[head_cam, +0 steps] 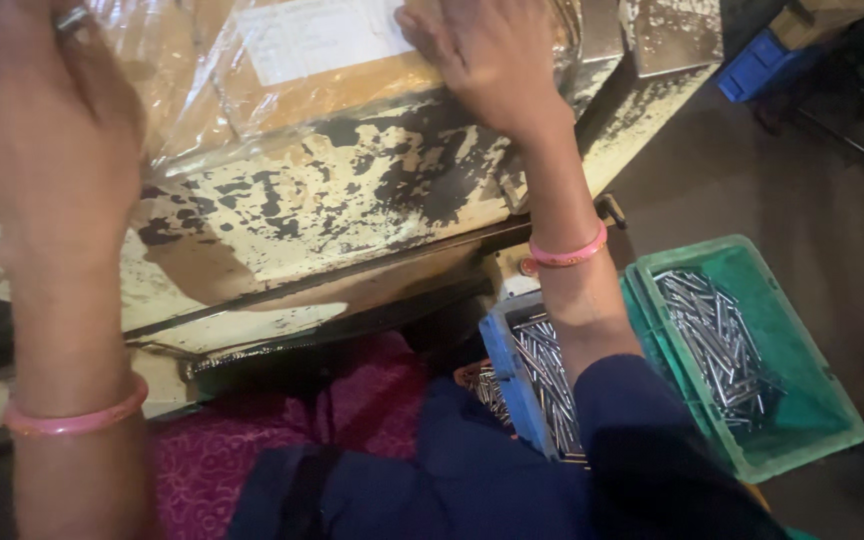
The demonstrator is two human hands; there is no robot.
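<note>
- Two hands rest on a plastic-wrapped cardboard package [282, 70] that lies on the worn, paint-chipped worktop [352, 200].
- Left hand [37, 110], ring on one finger, lies flat over the package's near left corner, fingers spread wide and pressing, gripping nothing.
- Right hand [477, 60] lies palm down on the package's right edge beside a white label [317, 35]; its fingers are loosely open, closed around nothing.
- Judged step: steadying or positioning the package on the worktop. Any next move would call for a firmer two-handed hold, since the film looks slippery.
- Below and right of the package, a blue crate [512, 370] and a green crate [802, 380] hold metal pins [717, 335].
</note>
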